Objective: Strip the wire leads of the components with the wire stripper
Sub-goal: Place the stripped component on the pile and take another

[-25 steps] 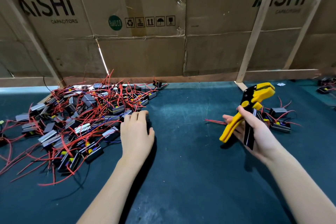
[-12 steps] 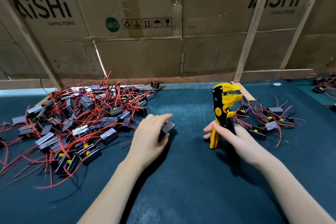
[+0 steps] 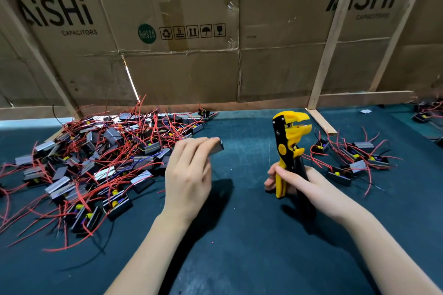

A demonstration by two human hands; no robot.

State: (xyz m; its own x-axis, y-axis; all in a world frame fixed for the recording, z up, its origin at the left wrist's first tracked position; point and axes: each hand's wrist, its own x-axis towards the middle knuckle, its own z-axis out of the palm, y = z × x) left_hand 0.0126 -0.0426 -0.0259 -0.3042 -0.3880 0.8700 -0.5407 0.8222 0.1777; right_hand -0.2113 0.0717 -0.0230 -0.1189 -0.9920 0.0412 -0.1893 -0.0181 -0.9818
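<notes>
The left hand (image 3: 189, 175) is raised above the table (image 3: 239, 246) at centre, fingers pointing toward 1 o'clock and pinching a small grey component (image 3: 217, 147), blurred. The right hand (image 3: 304, 184), at 3 o'clock from it, grips the handles of the yellow and black wire stripper (image 3: 288, 148), held upright with its head open toward 3 o'clock. A large pile of red-wired components (image 3: 96, 163) lies at 9 o'clock, a smaller group (image 3: 354, 158) at 3 o'clock.

Matt dark felt-like surface (image 3: 239, 258); smooth yellow-and-black plastic wire stripper (image 3: 288, 148); creased brown cardboard (image 3: 191, 74) behind bare wooden battens (image 3: 333, 38) along its far edge.
</notes>
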